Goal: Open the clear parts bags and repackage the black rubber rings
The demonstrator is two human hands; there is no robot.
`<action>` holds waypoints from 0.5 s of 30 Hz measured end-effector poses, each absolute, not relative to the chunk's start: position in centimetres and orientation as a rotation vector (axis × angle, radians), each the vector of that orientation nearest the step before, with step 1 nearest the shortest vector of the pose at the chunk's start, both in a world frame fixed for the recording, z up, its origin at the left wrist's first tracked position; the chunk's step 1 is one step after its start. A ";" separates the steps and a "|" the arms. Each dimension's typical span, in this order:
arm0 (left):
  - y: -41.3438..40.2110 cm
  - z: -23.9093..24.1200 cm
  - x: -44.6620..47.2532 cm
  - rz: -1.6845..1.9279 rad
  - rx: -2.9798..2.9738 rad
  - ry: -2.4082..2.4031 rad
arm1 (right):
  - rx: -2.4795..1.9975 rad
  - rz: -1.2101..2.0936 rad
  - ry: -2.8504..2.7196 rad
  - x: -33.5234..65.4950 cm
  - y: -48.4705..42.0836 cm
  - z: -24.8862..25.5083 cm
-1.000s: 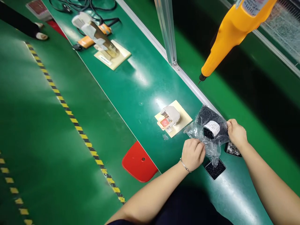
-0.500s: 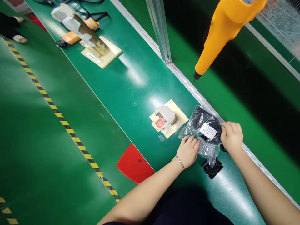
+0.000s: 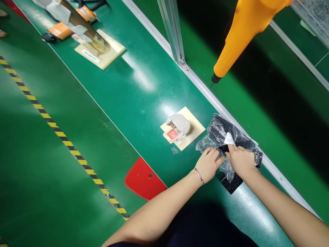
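A clear plastic bag (image 3: pixel 217 128) of black contents lies by the bench's metal rail, the kind of contents unclear. My left hand (image 3: pixel 209 164) is closed on the bag's loose near edge, a thin bracelet round its wrist. Over the bag's near side, my right hand (image 3: pixel 241 159) has its fingers curled on the plastic just below a white label (image 3: pixel 228 138), which is bent up. Both hands are close together, and the right fingertips are partly hidden. A small black tray (image 3: pixel 231 184) of tiny dark pieces sits just below the bag, and another black tray (image 3: pixel 258 158) shows past my right hand.
Left of the bag is a cream card (image 3: pixel 196 127) with a tape roll on it. An orange power screwdriver (image 3: pixel 231 41) hangs point down above the rail (image 3: pixel 203 91). Farther off lie another card (image 3: pixel 113 48) and orange tool. A red panel (image 3: pixel 144 180) juts from the bench edge.
My right hand has moved left from the bag's right side to its near side, close to my left hand. The label has bent up, and the bag has shifted, uncovering more of the right tray.
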State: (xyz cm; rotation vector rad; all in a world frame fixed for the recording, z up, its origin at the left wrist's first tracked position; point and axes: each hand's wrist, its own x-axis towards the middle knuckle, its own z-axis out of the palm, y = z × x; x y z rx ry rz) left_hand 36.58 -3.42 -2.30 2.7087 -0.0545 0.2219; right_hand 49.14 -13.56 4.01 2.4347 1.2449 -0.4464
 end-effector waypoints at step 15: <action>-3.5 -1.8 39.0 -0.025 2.792 0.104 | 2.473 -0.623 1.086 48.6 -11.7 2.6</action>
